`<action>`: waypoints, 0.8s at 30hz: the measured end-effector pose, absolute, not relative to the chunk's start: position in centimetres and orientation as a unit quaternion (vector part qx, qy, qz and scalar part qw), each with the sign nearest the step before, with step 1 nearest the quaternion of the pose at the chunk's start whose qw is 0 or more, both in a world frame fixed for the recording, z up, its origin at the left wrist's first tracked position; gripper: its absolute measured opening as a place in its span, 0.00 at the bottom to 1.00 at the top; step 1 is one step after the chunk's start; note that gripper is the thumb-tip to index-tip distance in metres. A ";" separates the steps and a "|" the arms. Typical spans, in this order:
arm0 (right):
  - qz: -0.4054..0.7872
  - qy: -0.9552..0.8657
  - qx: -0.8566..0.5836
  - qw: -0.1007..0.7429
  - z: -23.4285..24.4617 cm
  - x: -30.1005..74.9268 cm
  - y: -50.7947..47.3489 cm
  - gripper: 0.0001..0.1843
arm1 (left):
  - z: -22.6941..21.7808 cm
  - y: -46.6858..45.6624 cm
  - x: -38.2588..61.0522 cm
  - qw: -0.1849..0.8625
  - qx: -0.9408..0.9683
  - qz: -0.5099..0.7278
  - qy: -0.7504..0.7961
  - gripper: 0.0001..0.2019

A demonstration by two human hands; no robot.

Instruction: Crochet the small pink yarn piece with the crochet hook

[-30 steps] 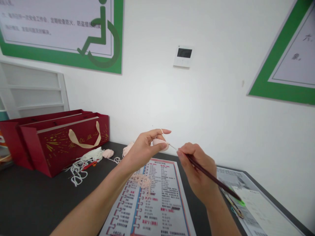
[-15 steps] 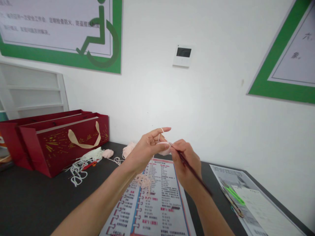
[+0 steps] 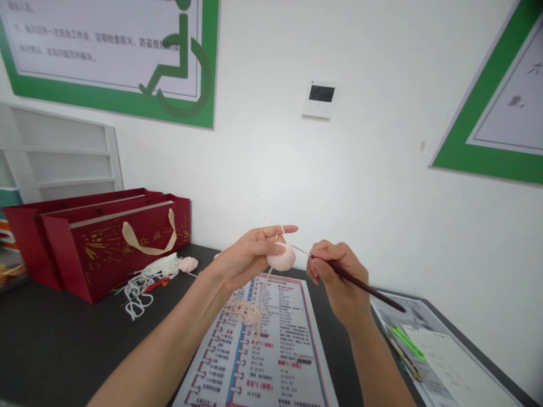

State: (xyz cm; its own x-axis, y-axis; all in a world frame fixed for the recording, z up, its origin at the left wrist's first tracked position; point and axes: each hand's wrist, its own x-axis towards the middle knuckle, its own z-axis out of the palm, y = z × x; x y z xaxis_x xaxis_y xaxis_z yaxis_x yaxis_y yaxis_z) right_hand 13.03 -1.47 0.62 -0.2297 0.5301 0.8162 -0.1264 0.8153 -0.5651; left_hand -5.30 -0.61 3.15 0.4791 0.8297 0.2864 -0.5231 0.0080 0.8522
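Note:
Pinched in my left hand is a small round piece of pale pink crochet. A strand of yarn loops over the raised index finger of that hand. My right hand is closed around a crochet hook with a dark red-brown handle. The hook's thin metal shaft points left, its tip at the upper right edge of the crochet piece; whether it catches a loop is too small to tell. Beneath my hands, loose pink yarn lies on a printed pattern sheet.
Dark red gift bags stand at the left on the black table. White yarn and a small pink ball lie before them. At the right are papers with a green tool. A white wall rises behind.
My right hand has moved right, away from my left, and the hook now shows its metal shaft. The crochet piece has turned, showing its rounded side. The view has shifted slightly.

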 end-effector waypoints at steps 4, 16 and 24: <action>0.309 -0.734 -0.140 0.588 1.1 14.1 -1.4 0.04 | 3.4 -0.6 -5.5 0.700 0.516 0.472 0.146 0.24; 0.382 -0.734 -0.125 0.547 1.7 15.7 -1.7 0.05 | 3.4 -0.6 -6.0 0.736 0.535 0.390 0.142 0.24; 0.541 -0.643 -0.093 0.534 2.5 14.8 -1.7 0.07 | 3.4 -1.0 -5.8 0.662 0.611 0.399 0.172 0.21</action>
